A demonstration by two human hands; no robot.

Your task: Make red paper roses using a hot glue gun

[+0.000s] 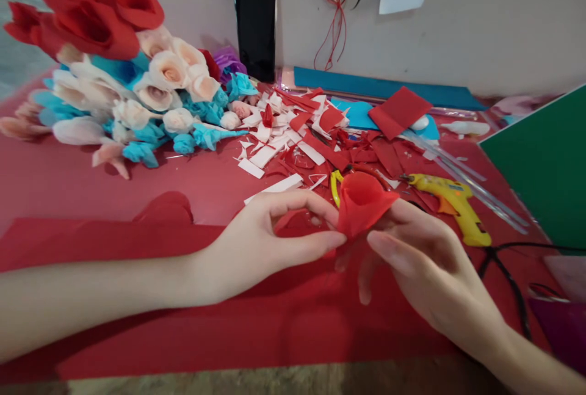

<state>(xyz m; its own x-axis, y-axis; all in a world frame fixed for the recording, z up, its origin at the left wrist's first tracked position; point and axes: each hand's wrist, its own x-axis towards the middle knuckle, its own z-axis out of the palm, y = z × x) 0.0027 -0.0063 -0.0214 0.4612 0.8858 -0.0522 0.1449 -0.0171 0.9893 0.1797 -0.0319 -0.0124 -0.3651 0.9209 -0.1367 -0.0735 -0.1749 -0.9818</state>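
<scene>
A red paper flower [364, 202], rolled into a cup shape with a pointed petal edge on its right, is raised above the table between both hands. My left hand [284, 233] pinches its lower left side between thumb and forefinger. On the other side my right hand [421, 254] has its thumb and forefinger at the flower's right edge, its other fingers curled loosely below. Beneath my arms lies a wide red paper sheet [192, 334]. Loose red petal shapes [167, 207] rest by the sheet's far edge.
Finished paper flowers [169, 71] in red, cream and blue are heaped at the left. Red and white scraps [293, 132] cover the middle back. A yellow glue gun [451, 199] with a black cord lies right, near a green board [544, 163]. A phone [255, 19] leans against the wall.
</scene>
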